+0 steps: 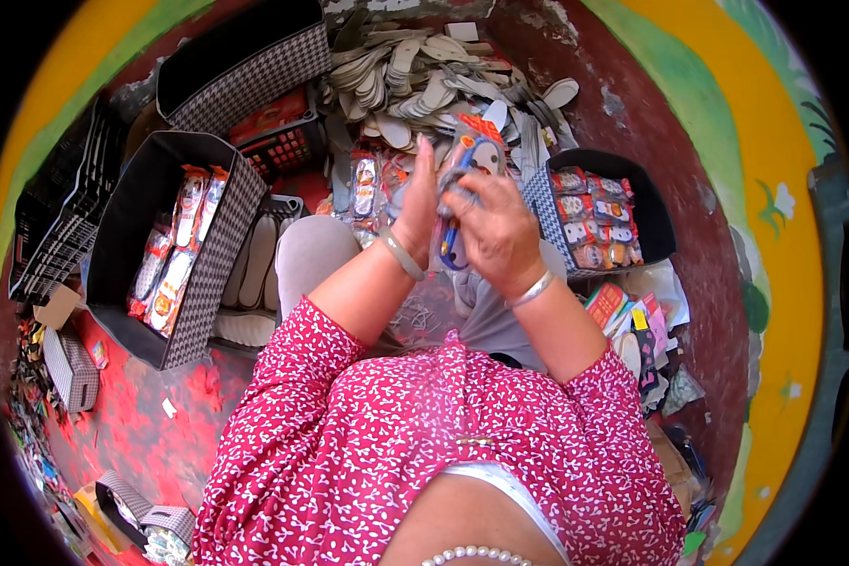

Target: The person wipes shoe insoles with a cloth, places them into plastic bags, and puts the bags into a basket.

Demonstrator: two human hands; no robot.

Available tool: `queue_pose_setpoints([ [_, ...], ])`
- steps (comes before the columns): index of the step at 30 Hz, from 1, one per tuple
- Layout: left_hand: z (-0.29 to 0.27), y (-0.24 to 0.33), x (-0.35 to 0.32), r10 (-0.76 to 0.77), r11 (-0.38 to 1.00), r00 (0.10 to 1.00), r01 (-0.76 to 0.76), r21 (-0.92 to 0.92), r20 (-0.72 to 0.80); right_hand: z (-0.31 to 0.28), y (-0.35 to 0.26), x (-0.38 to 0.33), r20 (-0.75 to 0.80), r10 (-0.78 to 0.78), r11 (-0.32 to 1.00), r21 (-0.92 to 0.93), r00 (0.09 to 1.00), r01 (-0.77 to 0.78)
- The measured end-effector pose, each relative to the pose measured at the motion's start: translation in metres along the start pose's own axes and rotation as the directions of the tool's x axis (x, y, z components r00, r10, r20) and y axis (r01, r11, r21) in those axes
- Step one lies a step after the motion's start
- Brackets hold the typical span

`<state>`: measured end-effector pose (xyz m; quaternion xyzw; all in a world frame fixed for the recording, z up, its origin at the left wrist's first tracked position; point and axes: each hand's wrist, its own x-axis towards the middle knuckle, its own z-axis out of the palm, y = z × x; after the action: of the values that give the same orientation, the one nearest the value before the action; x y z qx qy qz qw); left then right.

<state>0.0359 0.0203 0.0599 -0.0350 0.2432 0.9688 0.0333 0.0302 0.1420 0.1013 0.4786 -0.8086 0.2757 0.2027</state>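
Note:
Held up before my body is a clear plastic package of insoles (486, 156), with an orange-red top and a blue edge showing low down. My right hand (493, 226) has its fingers curled over the front of this package. Something greyish shows by those fingers, too blurred to name. Upright on the package's left side, my left hand (417, 200) has straight fingers and its palm turned toward the package. Whether that palm touches it is hard to see. Behind both hands lie more packaged insoles (364, 184) on the floor.
A heap of loose pale insoles (401, 80) lies against the back wall. At left, a houndstooth bin (212, 255) contains several packages; another bin (255, 85) stands behind it. A bin (549, 203) of rolled packages is at right, with assorted packages (637, 330) nearer me.

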Motion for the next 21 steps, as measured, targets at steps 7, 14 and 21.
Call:
queue_pose_setpoints([
  [7,-0.008,-0.015,0.003,-0.105,0.994,0.978,0.11,-0.017,0.179,0.001,0.053,0.039,-0.159,0.1,0.967,-0.215,0.982,-0.134],
  [14,-0.022,-0.011,0.012,-0.102,0.981,0.994,0.108,-0.16,0.047,0.008,0.069,0.034,-0.18,0.218,0.974,0.098,0.959,-0.203],
  [21,-0.057,-0.013,0.032,0.013,0.958,0.998,-0.032,-0.286,-0.067,0.033,0.027,0.004,0.089,0.128,0.926,0.345,0.988,-0.152],
])
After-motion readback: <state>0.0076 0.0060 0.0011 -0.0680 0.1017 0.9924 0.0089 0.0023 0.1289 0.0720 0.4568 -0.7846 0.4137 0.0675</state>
